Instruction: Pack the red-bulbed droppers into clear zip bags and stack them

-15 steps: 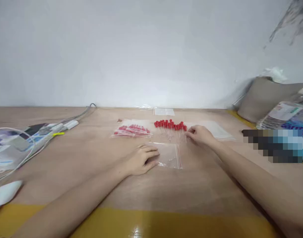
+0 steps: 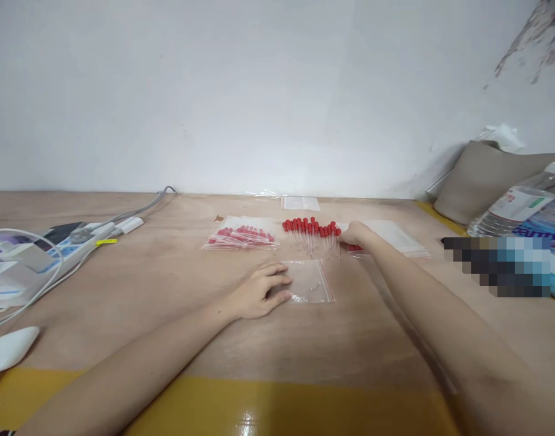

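Observation:
My left hand (image 2: 262,292) lies with its fingers spread on the left part of a clear zip bag (image 2: 311,283) with a red seal line. Beyond the bag, several droppers (image 2: 304,227) with red bulbs and thin clear stems lie side by side in a row. At the right end of that row is my right hand (image 2: 353,232), its fingers curled together against the last droppers. The back of the hand hides what the fingertips hold. Just under the right wrist a bag with red bulbs (image 2: 355,247) partly shows.
Left of the row lie filled zip bags (image 2: 241,235) of red-bulb droppers. Flat bags (image 2: 390,235) are stacked at right, with a small white bag (image 2: 299,203) by the wall. A power strip (image 2: 72,247) with cables is at left, and a water bottle (image 2: 508,206) at right.
My right hand has shifted slightly away from me and turned knuckles-up, uncovering the bag with red bulbs under the wrist. My left hand stays on the clear bag.

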`<state>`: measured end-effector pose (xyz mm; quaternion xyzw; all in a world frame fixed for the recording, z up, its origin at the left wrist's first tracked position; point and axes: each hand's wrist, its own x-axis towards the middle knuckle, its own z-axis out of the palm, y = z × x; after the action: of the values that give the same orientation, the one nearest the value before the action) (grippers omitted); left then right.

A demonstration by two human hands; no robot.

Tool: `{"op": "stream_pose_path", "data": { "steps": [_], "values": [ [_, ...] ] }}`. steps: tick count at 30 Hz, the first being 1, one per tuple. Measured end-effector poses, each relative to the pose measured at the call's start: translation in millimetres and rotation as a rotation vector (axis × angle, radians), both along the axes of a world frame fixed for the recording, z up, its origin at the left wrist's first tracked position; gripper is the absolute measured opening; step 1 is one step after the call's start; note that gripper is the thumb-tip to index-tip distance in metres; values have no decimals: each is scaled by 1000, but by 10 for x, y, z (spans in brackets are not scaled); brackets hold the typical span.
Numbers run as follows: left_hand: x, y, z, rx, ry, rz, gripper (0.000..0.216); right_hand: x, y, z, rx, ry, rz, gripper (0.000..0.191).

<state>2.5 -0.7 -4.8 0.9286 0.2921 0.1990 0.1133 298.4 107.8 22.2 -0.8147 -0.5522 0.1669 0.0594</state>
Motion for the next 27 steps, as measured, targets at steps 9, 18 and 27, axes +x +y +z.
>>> {"op": "stream_pose_path", "data": {
  "steps": [9,18,27],
  "values": [
    [12,-5,17,-22,26,7,39,-21,-148,131,90,486,-94,16],
    [12,20,21,-2,71,-2,38,29,-673,11,431,1194,162,28],
    [6,21,34,-3,68,6,39,-195,-1004,-432,631,1219,114,73]
  ]
}}
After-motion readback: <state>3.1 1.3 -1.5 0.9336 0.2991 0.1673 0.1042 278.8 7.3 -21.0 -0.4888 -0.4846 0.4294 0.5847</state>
